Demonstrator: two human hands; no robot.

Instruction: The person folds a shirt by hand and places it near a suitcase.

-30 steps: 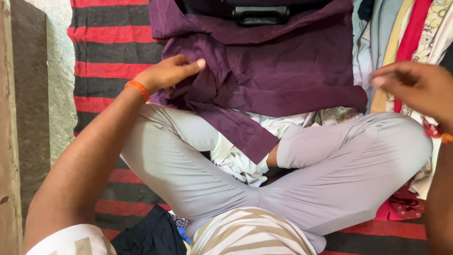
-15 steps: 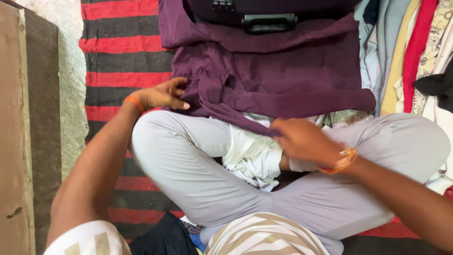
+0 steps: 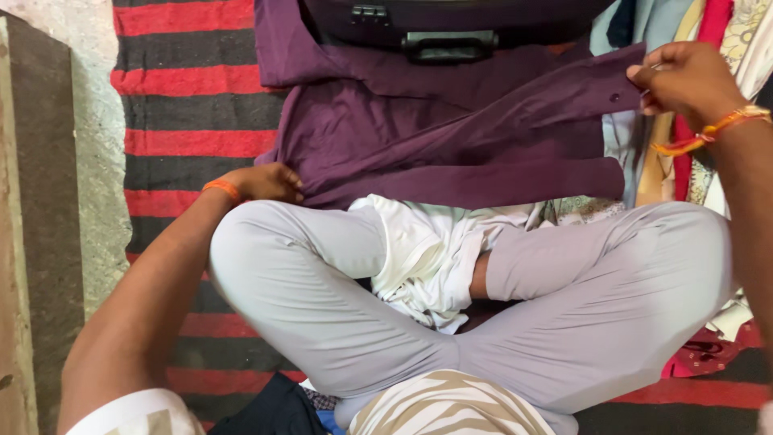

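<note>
Purple cloth fills the middle of the view: a purple shirt (image 3: 451, 137) lies spread on the striped rug (image 3: 185, 113) in front of the person's crossed legs, its collar end tucked against the dark suitcase (image 3: 451, 24) at the top. The right hand (image 3: 684, 80) pinches the cuff of one sleeve (image 3: 515, 113) between thumb and fingertips, holding it out over the pile of clothes (image 3: 725, 32) at the right. That sleeve runs as a taut band across the shirt's body, its long axis slanting from the lower left up to the right, cuff pointing right. The left hand (image 3: 262, 184) lies at the opposite end, fingers curled and pressed on the shirt's lower left edge, just beside the knee. A white garment (image 3: 427, 258) lies bunched in the lap, below the shirt's hem.
</note>
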